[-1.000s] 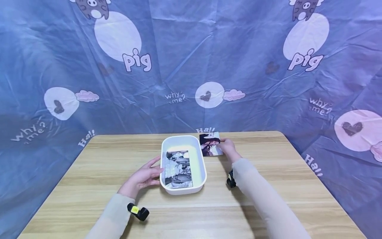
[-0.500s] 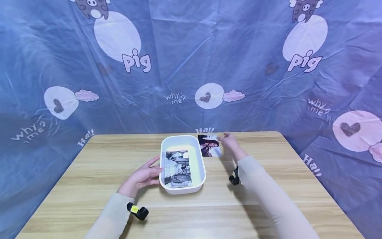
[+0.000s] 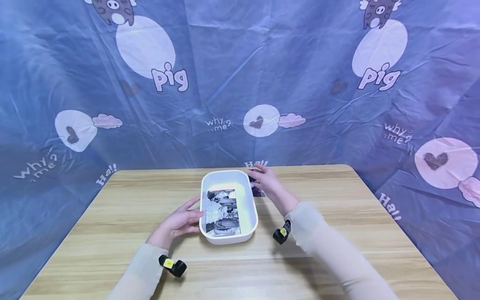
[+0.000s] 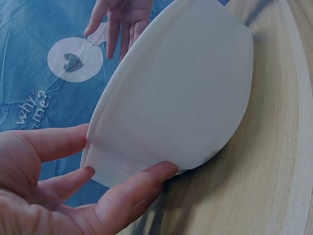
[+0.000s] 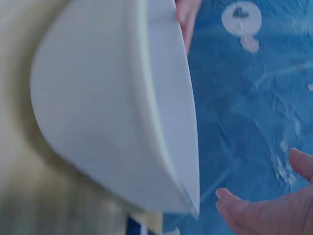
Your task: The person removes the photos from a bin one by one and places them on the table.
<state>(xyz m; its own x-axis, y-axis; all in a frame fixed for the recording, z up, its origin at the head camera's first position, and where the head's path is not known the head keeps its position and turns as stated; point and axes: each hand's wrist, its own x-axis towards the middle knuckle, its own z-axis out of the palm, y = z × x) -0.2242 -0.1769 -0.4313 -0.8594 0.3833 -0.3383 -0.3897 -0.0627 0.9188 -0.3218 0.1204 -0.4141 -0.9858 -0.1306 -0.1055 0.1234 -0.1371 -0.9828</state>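
A white rectangular bin [image 3: 253, 218] stands on the wooden table, with a black-and-white photo [image 3: 223, 212] lying inside it. My left hand [image 3: 183, 218] holds the bin's left side; in the left wrist view its fingertips meet the rim and the outer wall. Just off the bin's upper right corner, my right hand [image 3: 268, 181] hovers with spread fingers, nothing visible between them. Beneath it lies a colour photo [image 3: 258, 192], mostly hidden by the hand. The right wrist view shows the bin's outer wall [image 5: 93, 93] beside the right hand's fingers.
The wooden table [image 3: 131, 196] reaches back to a blue printed cloth [image 3: 217, 96] hanging behind it. A black wrist camera [image 3: 172, 265] sits on the left sleeve, another black camera [image 3: 282, 232] on the right.
My right hand has let go of the colour photo beside the bin, then moved left over it, covering most of it. The left hand and the bin have stayed put.
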